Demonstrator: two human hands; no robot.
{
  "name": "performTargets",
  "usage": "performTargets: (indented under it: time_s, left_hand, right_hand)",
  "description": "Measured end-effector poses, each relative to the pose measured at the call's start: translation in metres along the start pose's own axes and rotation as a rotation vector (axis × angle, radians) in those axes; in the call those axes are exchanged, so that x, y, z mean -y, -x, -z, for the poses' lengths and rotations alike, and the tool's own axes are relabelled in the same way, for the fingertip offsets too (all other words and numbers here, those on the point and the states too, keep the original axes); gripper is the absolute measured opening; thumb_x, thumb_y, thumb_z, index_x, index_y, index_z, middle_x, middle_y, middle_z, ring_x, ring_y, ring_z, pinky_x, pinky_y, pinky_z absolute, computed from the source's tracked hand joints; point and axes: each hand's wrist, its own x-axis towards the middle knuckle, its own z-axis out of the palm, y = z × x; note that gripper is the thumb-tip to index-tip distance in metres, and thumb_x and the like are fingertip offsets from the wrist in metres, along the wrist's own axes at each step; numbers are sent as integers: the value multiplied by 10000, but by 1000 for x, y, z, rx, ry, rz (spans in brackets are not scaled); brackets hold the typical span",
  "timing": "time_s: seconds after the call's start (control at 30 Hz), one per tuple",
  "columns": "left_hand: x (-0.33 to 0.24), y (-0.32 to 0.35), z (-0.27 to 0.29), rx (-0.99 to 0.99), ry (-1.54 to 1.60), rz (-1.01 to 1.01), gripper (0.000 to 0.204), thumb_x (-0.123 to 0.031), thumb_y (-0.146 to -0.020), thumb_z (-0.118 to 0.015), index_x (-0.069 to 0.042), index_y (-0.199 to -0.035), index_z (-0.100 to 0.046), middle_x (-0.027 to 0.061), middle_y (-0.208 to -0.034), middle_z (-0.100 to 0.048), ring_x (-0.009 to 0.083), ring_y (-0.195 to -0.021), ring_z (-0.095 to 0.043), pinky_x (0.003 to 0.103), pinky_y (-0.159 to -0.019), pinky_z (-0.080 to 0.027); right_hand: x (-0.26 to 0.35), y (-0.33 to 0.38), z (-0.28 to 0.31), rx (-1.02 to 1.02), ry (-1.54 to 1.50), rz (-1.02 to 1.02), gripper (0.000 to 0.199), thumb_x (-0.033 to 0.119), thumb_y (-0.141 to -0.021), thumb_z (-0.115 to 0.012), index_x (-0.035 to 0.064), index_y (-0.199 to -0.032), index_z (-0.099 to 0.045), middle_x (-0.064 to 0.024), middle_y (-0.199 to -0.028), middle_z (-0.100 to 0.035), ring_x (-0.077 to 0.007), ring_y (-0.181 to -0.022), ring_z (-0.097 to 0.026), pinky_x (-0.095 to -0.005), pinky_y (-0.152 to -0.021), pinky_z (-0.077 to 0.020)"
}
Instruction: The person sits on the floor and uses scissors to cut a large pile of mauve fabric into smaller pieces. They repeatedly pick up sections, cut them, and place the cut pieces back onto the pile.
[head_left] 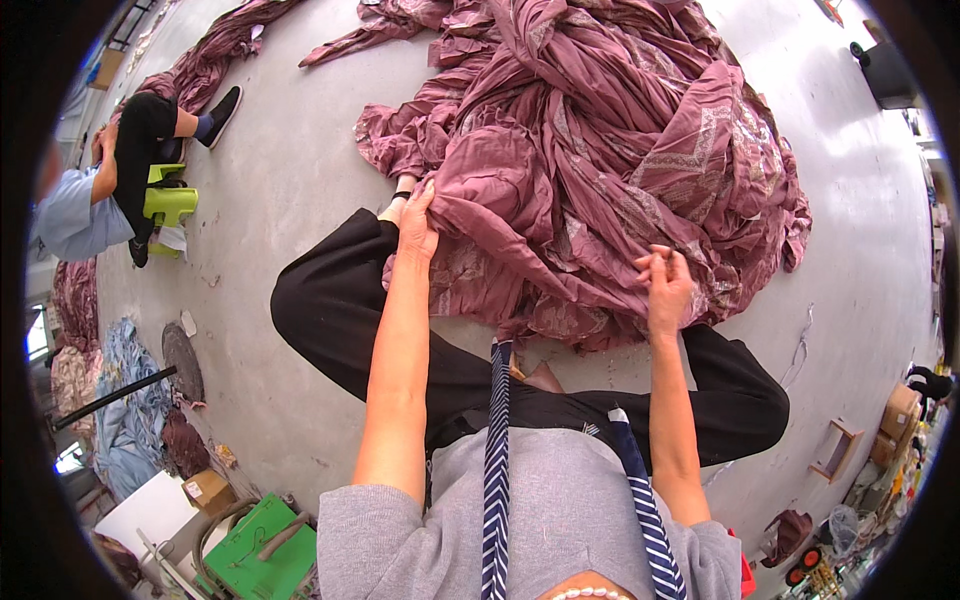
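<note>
A big heap of dusty-pink patterned fabric [600,130] lies on the floor before me and reaches over my lap between my bent knees. My left hand [418,222] is closed on an edge of this fabric, thumb uppermost, and a fold stretches from it toward the right. Above the heap's near right part is my right hand [668,288], its fingers curled together in a pinch. Something small and dark may be between those fingertips, but I cannot make it out. Two navy-and-white striped straps [497,450] hang down my grey top.
At the left another person [85,215] in a light blue top sits on a green stool [170,203], handling similar fabric. Blue cloth [130,400], a green board [258,548] and a cardboard box [208,492] lie lower left. A wooden frame [836,450] and boxes line the right.
</note>
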Motion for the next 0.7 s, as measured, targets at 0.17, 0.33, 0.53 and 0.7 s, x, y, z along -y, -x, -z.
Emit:
performTargets:
  time_s: [0.17, 0.33, 0.53, 0.7]
  left_hand:
    - [10, -7, 24, -225, 124, -21, 325, -223, -839, -652, -98, -1129, -573, 20, -1084, -602, 175, -979, -572, 337, -874, -463]
    - [25, -5, 49, -462, 149, -12, 386, -423, -860, -586, -146, -1127, -568, 60, -1127, -605, 245, -1037, -564, 420, -918, -445]
    - [25, -3, 56, -538, 142, -22, 390, -384, -843, -624, -120, -1124, -566, 68, -1130, -601, 241, -1059, -554, 427, -915, -445]
    - [11, 17, 20, -652, -1085, -250, 398, -185, -774, -681, -71, -1129, -543, 100, -1149, -576, 264, -1084, -530, 383, -917, -423]
  right_hand:
    - [-19, -6, -52, 182, -12, -80, 180, 75, -879, -563, -19, -1032, -573, -51, -813, -635, -53, -578, -531, -188, -522, -433]
    - [-44, -30, -118, 285, 7, -174, 318, 97, -816, -650, -62, -1074, -554, -58, -842, -612, -69, -588, -546, -206, -505, -451]
    - [-71, -44, -140, 318, 312, -127, 223, 85, -789, -657, -62, -943, -590, -40, -736, -593, -74, -554, -528, -216, -488, -423]
    - [-69, -42, -132, 331, 345, -33, 125, 73, -787, -635, -21, -866, -611, -51, -686, -590, -110, -608, -551, -255, -555, -431]
